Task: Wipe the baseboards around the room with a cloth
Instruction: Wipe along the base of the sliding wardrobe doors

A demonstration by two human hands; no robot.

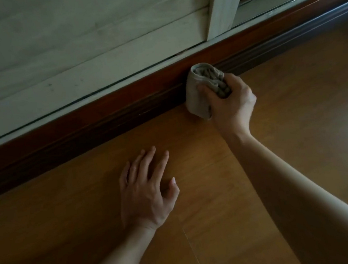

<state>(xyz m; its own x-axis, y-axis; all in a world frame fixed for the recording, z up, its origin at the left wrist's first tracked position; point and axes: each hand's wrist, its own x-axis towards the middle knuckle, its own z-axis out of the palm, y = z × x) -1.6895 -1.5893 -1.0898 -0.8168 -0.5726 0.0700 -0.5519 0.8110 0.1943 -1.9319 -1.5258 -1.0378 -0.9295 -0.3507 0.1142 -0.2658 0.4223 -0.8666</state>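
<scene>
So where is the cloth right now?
In the head view, the cloth sits right of centre, bunched in the right hand and pressed against the dark baseboard where it meets the wooden floor.

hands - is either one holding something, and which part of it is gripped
The right hand grips the bunched grey cloth by its gathered folds, pressing it against the baseboard. The left hand holds nothing; it rests open on the floor.
</scene>
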